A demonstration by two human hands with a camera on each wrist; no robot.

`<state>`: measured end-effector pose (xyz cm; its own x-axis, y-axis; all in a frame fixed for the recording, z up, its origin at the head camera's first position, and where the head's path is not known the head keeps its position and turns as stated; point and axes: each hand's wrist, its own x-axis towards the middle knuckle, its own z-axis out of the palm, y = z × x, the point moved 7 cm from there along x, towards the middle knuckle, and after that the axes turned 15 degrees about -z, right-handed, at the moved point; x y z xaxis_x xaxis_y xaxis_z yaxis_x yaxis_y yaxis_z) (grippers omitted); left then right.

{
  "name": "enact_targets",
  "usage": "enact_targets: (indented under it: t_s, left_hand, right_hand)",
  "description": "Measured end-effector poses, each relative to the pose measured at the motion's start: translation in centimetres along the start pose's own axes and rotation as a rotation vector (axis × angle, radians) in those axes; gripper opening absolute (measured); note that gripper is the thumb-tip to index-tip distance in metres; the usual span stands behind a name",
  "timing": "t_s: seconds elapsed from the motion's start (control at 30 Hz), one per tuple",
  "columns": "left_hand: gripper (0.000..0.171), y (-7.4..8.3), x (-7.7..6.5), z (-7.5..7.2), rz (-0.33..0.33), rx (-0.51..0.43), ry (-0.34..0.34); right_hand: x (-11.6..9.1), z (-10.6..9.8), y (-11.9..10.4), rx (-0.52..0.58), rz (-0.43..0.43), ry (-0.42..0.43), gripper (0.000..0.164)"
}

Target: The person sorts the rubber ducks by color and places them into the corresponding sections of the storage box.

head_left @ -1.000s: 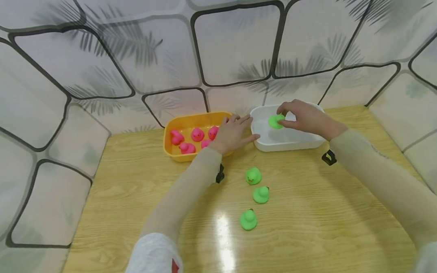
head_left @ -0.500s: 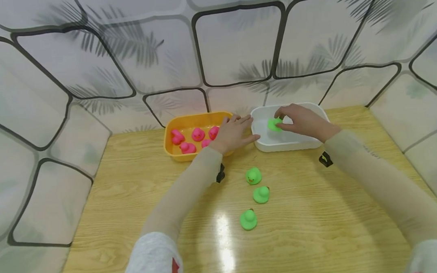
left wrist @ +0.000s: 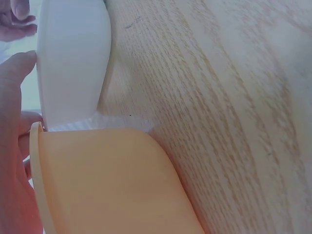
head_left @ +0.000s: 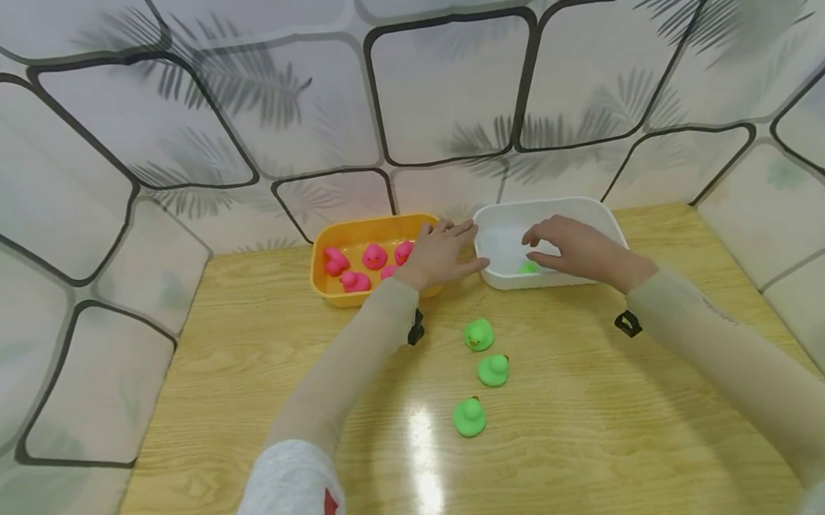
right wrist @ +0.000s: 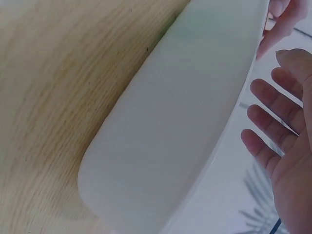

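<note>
My right hand [head_left: 573, 249] hovers over the white tub [head_left: 590, 213], fingers loosely bent and holding nothing. Below its thumb a green rubber duck [head_left: 527, 268] lies inside the tub, mostly hidden by the hand and the front wall. In the right wrist view the fingers [right wrist: 273, 119] are spread above the tub's rim. My left hand [head_left: 442, 255] rests spread across the right end of the yellow tub [head_left: 327, 290], its thumb and fingertips at the white tub's left rim. Pink rubber ducks [head_left: 374, 256] sit in the yellow tub, partly covered by that hand.
On the wooden table [head_left: 273, 386], in front of the tubs, stand three green rubber ducks: one near the tubs [head_left: 479, 335], a middle one [head_left: 493, 370] and one nearer me [head_left: 469, 417]. A patterned cloth wall [head_left: 446, 87] rises right behind the tubs.
My right hand has let go of the green duck, which now lies low in the white tub. Its fingers have parted and the hand has shifted slightly toward me. The left hand stays put.
</note>
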<state>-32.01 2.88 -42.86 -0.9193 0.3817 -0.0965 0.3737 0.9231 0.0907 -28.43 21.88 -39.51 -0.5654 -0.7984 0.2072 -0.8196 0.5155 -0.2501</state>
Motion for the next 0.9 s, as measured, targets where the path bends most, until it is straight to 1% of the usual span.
enact_targets:
  t_s: [0.27,0.4,0.57,0.73,0.9]
  left_hand:
    - [0.079,0.1,-0.1,-0.1,-0.002,-0.011,-0.002]
    - [0.079,0.0,-0.1,-0.1,-0.005,-0.019,-0.009]
    - [0.079,0.0,-0.1,-0.2,0.002,-0.028,-0.002]
    - [0.078,0.1,0.0,-0.2,0.007,-0.045,0.004]
    - [0.079,0.1,0.1,-0.2,0.006,-0.043,0.001]
  right_hand:
    - [-0.9,0.2,-3.2,0.011,-0.092,0.032,0.021]
    - [-1.3,0.5,-4.8,0.013,-0.154,0.063,0.022]
    - [-1.8,1.3,-6.8,0.051,-0.213,0.088,0.025]
    - [-2.2,2.6,-8.8,0.077,-0.245,0.054,0.026]
    - [-2.4,4.2,-10.8,0.063,-0.293,0.004,0.029]
